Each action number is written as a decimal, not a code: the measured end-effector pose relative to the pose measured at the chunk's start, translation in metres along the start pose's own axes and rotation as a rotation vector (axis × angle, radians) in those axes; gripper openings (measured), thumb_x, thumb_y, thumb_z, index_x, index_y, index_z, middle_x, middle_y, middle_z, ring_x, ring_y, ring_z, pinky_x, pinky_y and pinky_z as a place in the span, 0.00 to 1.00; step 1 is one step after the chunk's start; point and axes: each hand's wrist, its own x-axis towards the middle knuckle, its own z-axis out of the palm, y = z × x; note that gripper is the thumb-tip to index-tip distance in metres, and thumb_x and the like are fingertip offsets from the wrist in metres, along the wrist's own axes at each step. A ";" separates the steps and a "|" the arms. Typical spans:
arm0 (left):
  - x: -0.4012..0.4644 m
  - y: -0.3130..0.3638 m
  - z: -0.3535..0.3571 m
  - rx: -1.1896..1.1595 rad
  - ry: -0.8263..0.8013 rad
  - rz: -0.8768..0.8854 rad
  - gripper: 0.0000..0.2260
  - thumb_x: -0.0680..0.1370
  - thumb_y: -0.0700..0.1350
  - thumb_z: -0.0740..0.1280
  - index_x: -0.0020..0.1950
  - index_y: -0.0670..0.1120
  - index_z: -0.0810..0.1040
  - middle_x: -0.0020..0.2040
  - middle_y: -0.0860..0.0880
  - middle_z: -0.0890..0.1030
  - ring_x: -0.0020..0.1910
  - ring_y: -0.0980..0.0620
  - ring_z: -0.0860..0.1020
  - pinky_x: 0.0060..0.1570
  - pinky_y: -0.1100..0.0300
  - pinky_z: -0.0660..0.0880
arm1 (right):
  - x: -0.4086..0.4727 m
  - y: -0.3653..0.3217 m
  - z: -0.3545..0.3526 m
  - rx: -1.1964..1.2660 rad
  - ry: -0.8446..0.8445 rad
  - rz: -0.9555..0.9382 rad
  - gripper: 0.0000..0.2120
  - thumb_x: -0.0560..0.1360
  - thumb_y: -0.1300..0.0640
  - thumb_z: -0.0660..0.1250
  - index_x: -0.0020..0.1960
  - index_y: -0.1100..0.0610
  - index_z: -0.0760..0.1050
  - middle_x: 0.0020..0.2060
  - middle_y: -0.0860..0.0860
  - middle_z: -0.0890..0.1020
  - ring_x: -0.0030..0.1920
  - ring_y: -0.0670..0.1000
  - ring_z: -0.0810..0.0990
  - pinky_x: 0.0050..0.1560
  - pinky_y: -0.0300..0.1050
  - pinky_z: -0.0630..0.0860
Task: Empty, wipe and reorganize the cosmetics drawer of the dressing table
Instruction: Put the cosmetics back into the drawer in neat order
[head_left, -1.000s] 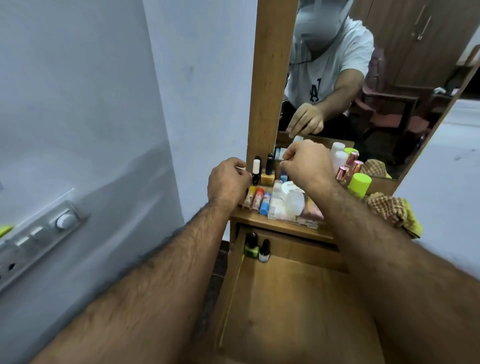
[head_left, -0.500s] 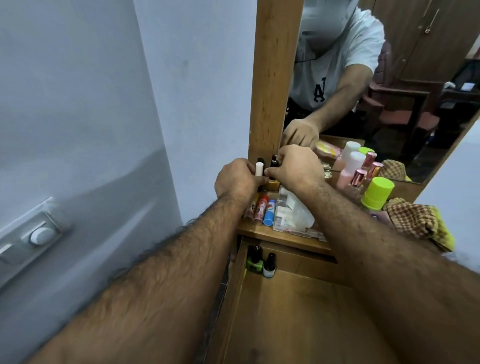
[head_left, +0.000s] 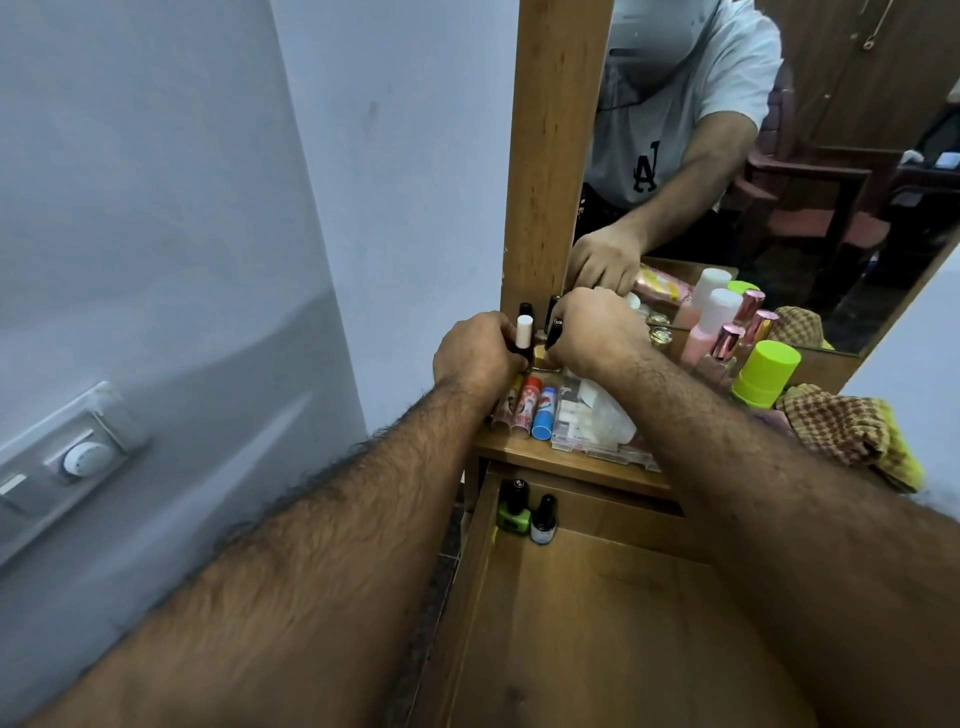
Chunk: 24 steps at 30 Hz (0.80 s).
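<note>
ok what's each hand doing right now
Left hand: grips the white-capped bottle.
Right hand: grips a dark-capped bottle.

Drawer (head_left: 597, 623) front cut off by bottom edge. Right forearm hides part of clear packet (head_left: 592, 415). Small bottle (head_left: 543, 514) label too small to read.

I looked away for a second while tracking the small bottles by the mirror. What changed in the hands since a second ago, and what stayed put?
The left hand now holds the white-capped bottle, which stood free a second ago. The right hand moved left and took a dark-capped bottle. The two bottles in the drawer, the lip balms and the green-capped bottle stayed put.
</note>
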 end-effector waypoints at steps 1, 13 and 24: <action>0.000 -0.001 0.000 0.002 0.002 0.005 0.13 0.74 0.47 0.74 0.59 0.49 0.81 0.55 0.49 0.83 0.54 0.49 0.80 0.53 0.53 0.78 | 0.000 0.000 0.000 -0.016 -0.002 -0.007 0.10 0.71 0.62 0.75 0.50 0.53 0.82 0.45 0.52 0.82 0.44 0.52 0.80 0.37 0.45 0.74; -0.006 0.006 -0.020 -0.148 0.107 0.064 0.11 0.73 0.45 0.75 0.55 0.49 0.83 0.53 0.51 0.84 0.50 0.53 0.79 0.47 0.61 0.72 | -0.012 0.004 -0.024 0.012 0.069 -0.105 0.04 0.73 0.55 0.72 0.47 0.53 0.79 0.36 0.48 0.79 0.40 0.51 0.78 0.30 0.41 0.67; -0.101 0.016 -0.053 -0.266 0.006 0.096 0.10 0.72 0.44 0.76 0.52 0.50 0.84 0.45 0.57 0.82 0.44 0.59 0.79 0.42 0.67 0.72 | -0.111 0.015 -0.060 0.202 0.047 -0.188 0.05 0.71 0.57 0.72 0.44 0.55 0.78 0.40 0.51 0.81 0.40 0.50 0.77 0.35 0.43 0.70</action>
